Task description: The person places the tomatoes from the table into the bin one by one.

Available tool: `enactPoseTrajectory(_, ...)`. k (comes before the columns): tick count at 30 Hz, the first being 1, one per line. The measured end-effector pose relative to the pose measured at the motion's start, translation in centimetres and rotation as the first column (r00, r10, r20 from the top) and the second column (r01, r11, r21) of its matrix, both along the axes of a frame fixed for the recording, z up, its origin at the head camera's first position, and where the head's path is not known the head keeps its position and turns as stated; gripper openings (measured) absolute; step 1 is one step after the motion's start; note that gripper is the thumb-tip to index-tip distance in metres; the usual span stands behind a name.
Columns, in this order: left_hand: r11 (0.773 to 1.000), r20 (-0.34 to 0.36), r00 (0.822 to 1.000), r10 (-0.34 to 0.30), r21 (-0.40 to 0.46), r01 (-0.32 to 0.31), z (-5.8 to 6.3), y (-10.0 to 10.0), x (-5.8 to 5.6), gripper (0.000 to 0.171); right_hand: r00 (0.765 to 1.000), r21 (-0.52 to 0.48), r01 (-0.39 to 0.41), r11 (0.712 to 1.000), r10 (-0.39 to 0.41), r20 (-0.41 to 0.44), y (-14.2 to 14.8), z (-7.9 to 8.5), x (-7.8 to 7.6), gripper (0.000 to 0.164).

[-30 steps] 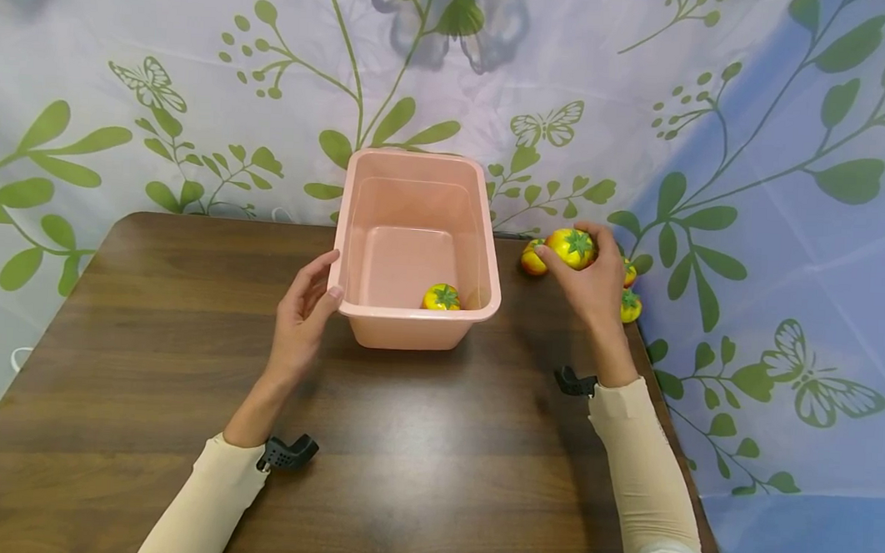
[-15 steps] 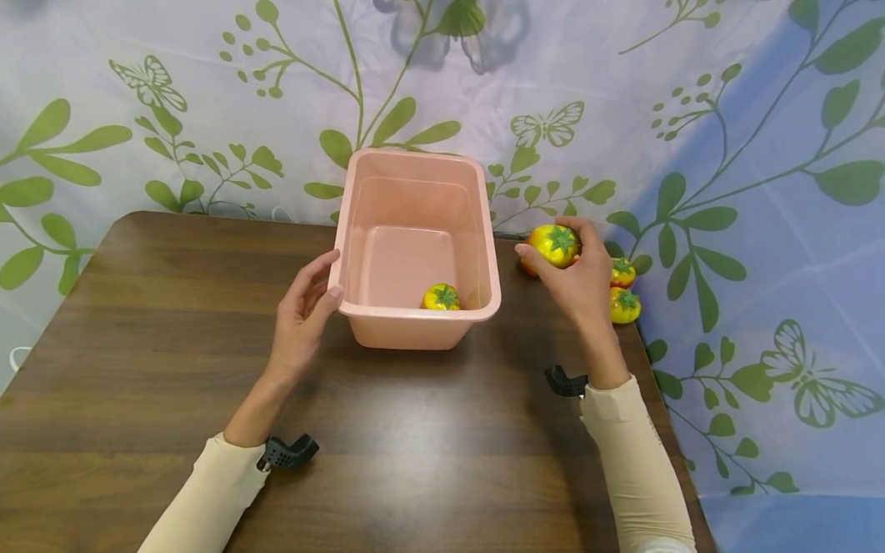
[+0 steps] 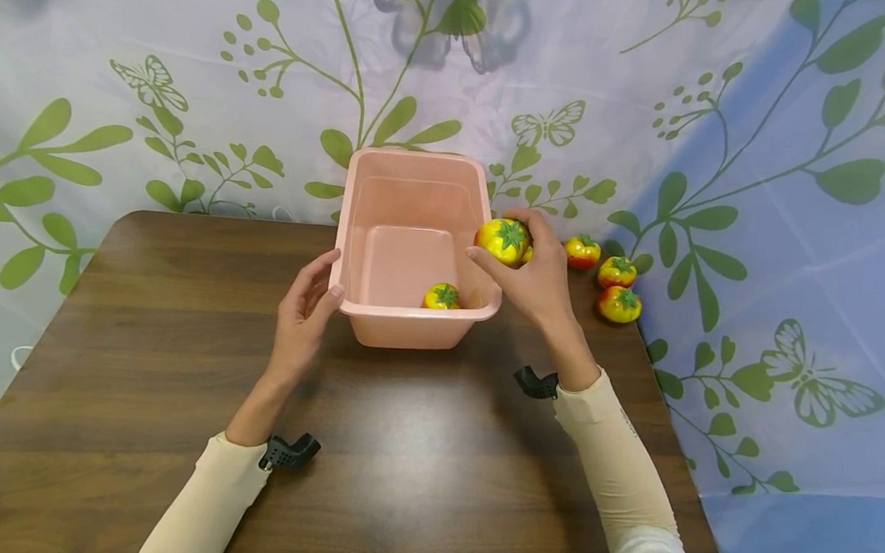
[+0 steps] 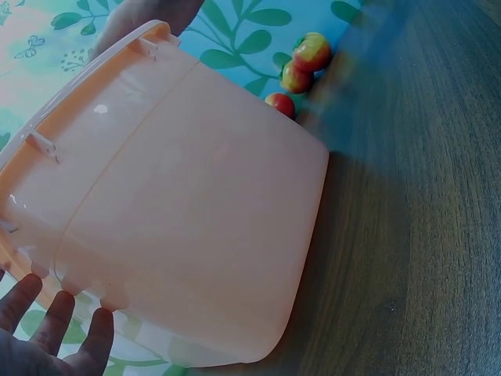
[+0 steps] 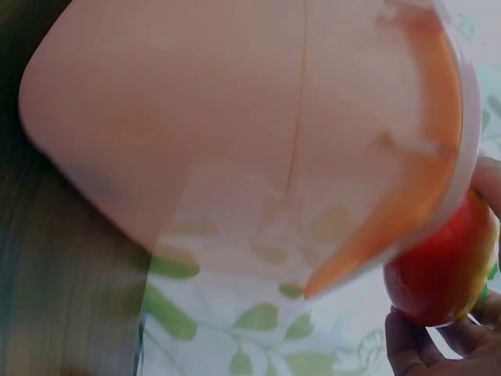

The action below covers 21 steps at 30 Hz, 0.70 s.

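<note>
A pink plastic tub (image 3: 417, 332) stands upright on the table, and one yellow tomato with a green star-shaped top (image 3: 441, 296) lies inside near its front wall. My left hand (image 3: 301, 312) grips the tub's left rim, thumb at the edge; in the left wrist view its fingers (image 4: 55, 321) touch the outer wall. Over the tub's right rim, my right hand (image 3: 538, 277) holds another tomato (image 3: 501, 239) between thumb and fingers. The right wrist view shows the red underside of that held tomato (image 5: 438, 270) close to the rim.
Several red-and-yellow tomatoes (image 3: 620, 304) lie at the table's back right, one partly hidden behind my right hand. A leaf-patterned cloth (image 3: 775, 244) hangs along the back and right edges of the brown wooden table (image 3: 417, 476).
My right hand has carried the tomato leftward from the back right to the tub's right rim, uncovering other tomatoes behind it. The left hand and tub stay in place.
</note>
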<state>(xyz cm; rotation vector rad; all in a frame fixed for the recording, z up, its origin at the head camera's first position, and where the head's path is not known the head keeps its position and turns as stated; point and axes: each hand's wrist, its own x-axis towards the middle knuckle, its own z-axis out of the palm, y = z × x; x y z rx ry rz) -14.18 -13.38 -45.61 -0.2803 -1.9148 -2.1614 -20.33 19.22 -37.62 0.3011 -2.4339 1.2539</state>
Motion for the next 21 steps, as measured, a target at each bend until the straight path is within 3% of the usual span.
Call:
enactPoseTrajectory(10,1.000,-0.007,1.000,0.000,0.007,0.000,-0.2,0.2,0.0,0.050,0.997,-0.005,-0.076,0.997,0.076,-0.028,-1.7,-0.3,0.4,0.068)
enactPoseTrajectory(21,1.000,-0.011,1.000,0.002,0.002,-0.002,-0.2,0.1,-0.1,0.050,0.989,0.035,-0.150,0.988,0.150,0.009,-2.1,-0.4,0.8,0.071)
